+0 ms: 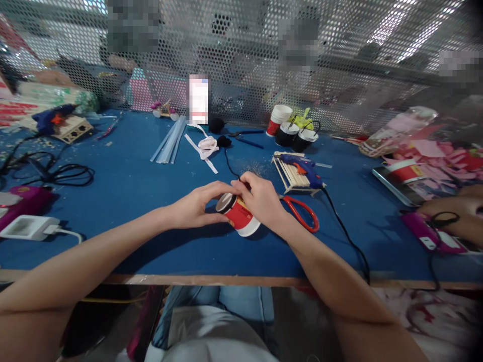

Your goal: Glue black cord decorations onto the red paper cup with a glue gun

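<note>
A red and white paper cup (241, 216) lies tilted on its side between my hands, near the front of the blue table. A dark band runs round its end on the left. My left hand (198, 205) is closed round that end, thumb below and fingers above. From the far side my right hand (261, 200) grips the cup, its fingertips pressed together by the dark band. A thin black cord (228, 162) runs from a small black bundle (224, 142) to my right fingers. Red-handled scissors (304, 215) lie beside my right wrist, their blades mostly hidden.
A blue glue gun (302, 168) rests on a wooden-stick stand, its cable trailing to the table edge. Behind are stacked cups (278, 119), black-wrapped cups (287, 134), pliers (247, 138), white ribbon (207, 147) and clear glue sticks (170, 142). Another person's arm (455, 216) reaches in at right.
</note>
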### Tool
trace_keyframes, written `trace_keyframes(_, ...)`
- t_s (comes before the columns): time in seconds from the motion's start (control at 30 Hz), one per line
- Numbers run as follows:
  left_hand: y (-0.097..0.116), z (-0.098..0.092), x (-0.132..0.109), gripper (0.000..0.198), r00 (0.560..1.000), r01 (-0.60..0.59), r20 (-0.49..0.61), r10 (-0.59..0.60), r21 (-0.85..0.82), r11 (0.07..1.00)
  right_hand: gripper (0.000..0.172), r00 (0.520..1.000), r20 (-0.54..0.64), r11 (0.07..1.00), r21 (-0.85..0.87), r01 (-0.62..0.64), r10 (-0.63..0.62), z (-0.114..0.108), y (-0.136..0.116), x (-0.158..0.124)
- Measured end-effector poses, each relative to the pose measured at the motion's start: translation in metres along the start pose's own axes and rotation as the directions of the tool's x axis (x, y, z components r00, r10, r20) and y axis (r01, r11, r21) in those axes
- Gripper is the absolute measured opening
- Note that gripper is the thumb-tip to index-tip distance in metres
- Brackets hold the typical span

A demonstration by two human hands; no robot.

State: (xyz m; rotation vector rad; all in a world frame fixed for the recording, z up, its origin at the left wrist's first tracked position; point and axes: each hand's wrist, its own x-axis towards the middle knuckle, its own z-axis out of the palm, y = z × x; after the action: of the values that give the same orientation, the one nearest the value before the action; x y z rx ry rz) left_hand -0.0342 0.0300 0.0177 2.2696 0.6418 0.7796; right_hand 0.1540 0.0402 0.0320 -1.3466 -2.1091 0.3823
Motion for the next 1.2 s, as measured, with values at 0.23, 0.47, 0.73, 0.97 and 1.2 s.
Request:
trace_keyframes(0.23, 0.008, -0.006, 0.002, 0.046, 0.998, -0.034, 0.049, 0.027, 0.135, 0.99, 0.026, 0.997, 0.08, 0.927, 0.373, -0.02, -0.011, -0.008, 0.003, 0.008)
trace_keyframes(0.47, 0.011, -0.006, 0.001, 0.046, 0.997, -0.064, 0.062, 0.054, 0.167, 0.984, 0.024, 0.988, 0.154, 0.861, 0.505, -0.057, -0.024, -0.02, -0.016, 0.019)
trace_keyframes(0.73, 0.007, -0.004, -0.001, 0.05, 1.0, 0.009, 0.018, -0.012, 0.176, 0.984, 0.024, 0.982, 0.19, 0.965, 0.261, -0.031, -0.02, -0.002, -0.004, 0.039)
trace_keyframes(0.97, 0.003, -0.003, -0.002, 0.056, 1.0, 0.007, 0.005, -0.008, 0.18, 0.984, 0.034, 0.994, -0.033, 0.99, -0.094, -0.106, 0.103, -0.052, 0.027, 0.039)
trace_keyframes(1.2, -0.003, -0.001, -0.003, 0.058, 0.999, 0.037, -0.02, -0.035, 0.149, 0.988, 0.018, 0.928, -0.287, 0.919, -0.242, -0.311, 0.239, -0.096, 0.064, 0.015)
